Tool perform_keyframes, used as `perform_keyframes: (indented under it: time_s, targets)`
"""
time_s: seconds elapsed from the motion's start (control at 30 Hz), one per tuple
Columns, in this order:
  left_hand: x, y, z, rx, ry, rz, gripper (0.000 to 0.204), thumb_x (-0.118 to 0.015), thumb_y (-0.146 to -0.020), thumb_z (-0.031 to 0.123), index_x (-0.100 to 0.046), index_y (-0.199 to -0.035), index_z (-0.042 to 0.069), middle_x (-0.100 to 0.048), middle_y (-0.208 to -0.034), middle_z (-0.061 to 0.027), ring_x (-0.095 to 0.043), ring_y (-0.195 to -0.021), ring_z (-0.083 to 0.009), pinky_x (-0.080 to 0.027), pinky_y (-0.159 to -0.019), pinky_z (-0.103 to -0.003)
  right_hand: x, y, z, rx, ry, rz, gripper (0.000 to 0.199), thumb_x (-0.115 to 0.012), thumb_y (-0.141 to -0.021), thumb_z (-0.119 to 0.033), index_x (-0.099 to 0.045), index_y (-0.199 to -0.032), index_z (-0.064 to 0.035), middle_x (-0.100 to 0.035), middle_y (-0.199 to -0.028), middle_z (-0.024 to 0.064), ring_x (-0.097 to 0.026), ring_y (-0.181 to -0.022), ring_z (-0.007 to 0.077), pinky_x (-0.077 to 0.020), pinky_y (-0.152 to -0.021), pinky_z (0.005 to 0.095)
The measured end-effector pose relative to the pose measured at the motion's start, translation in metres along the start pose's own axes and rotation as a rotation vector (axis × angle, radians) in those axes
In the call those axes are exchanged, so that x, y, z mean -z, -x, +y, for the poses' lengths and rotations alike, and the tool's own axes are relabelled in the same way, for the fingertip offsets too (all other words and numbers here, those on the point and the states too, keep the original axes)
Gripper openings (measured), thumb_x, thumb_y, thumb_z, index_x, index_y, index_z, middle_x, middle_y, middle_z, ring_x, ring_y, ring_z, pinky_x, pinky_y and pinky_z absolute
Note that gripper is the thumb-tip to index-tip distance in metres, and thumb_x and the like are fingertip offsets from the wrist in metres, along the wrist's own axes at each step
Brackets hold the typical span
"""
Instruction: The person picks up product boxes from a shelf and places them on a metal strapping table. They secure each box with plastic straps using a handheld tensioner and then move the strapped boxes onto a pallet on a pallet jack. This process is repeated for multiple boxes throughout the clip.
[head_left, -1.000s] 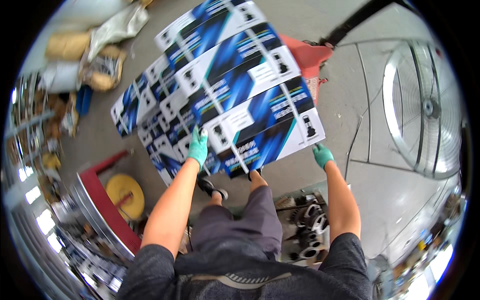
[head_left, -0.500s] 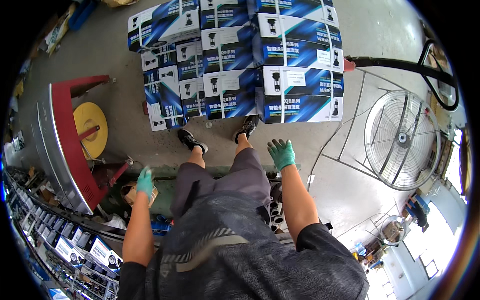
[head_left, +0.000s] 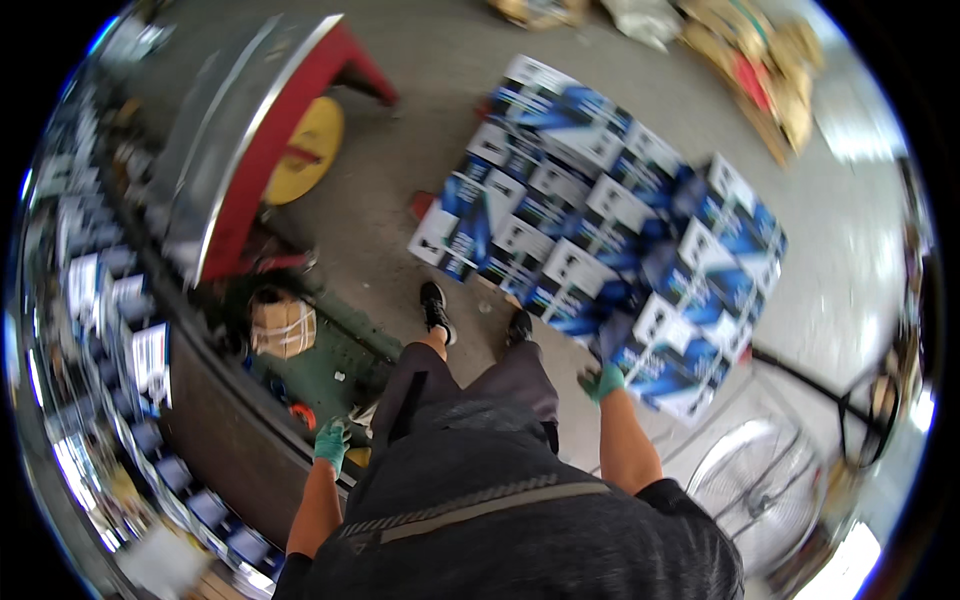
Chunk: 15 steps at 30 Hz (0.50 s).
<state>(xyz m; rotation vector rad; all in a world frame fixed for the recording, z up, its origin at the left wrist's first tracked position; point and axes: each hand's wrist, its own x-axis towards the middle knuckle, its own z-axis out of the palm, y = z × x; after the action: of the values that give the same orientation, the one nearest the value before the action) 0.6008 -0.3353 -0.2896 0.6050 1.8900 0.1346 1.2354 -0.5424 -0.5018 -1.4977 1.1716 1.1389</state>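
Both of my hands wear green gloves. My left hand (head_left: 332, 440) hangs by my left side with its fingers loosely apart and nothing in them, near the edge of the workbench line. My right hand (head_left: 602, 382) is held out low, fingers apart and empty, close to the near corner of a stack of blue-and-white printed cartons (head_left: 585, 275). Whether its fingertips touch a carton I cannot tell, since the picture is blurred. White straps on the cartons show only faintly.
To the left stands a red-and-grey machine (head_left: 245, 150) with a yellow disc (head_left: 305, 150). An opened brown carton (head_left: 283, 325) sits below it. A large fan (head_left: 760, 490) and a black handle (head_left: 870, 415) are at right. Brown sacks (head_left: 765, 60) lie at the far right.
My view has turned leftward, so the stack now sits tilted and farther right. My left hand has lowered toward my side; my right hand now appears beside the cartons.
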Motion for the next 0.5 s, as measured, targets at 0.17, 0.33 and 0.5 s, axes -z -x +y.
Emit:
perform_keyframes:
  time_s: [0.17,0.33,0.5]
  targets:
    - [-0.018,0.036,-0.014,-0.099,0.081,0.083,0.038,-0.055,-0.105,0.025,-0.054,-0.139,0.008,-0.064,-0.129,-0.009,-0.064,-0.111,-0.0214,-0.049,-0.094,-0.036,0.019,-0.04,-0.018,0.144,1.361,-0.217,0.032,-0.034,-0.104,-0.031,-0.059,-0.115,-0.0147,-0.068,-0.101,0.0089,-0.065,-0.082,0.0263,-0.0521,-0.066,0.0485]
    - [0.011,0.015,-0.004,-0.36,0.09,0.251,0.041,-0.054,-0.105,0.02,-0.049,-0.143,0.004,-0.065,-0.129,-0.0085,-0.062,-0.111,-0.021,-0.049,-0.093,-0.034,-0.083,0.045,-0.053,0.188,0.957,-0.25,0.019,-0.051,-0.098,-0.025,-0.059,-0.113,-0.0161,-0.068,-0.091,0.0083,-0.067,-0.072,0.0261,-0.0559,-0.063,0.0461]
    - [0.078,-0.006,0.079,-0.416,0.562,0.29,0.039,-0.053,-0.105,0.014,-0.05,-0.142,0.002,-0.065,-0.126,-0.0095,-0.063,-0.108,-0.0181,-0.051,-0.094,-0.031,-0.206,0.106,-0.07,0.408,1.037,-0.269,0.025,-0.051,-0.099,-0.028,-0.057,-0.121,-0.0179,-0.068,-0.098,0.0076,-0.066,-0.073,0.0261,-0.0552,-0.063,0.045]
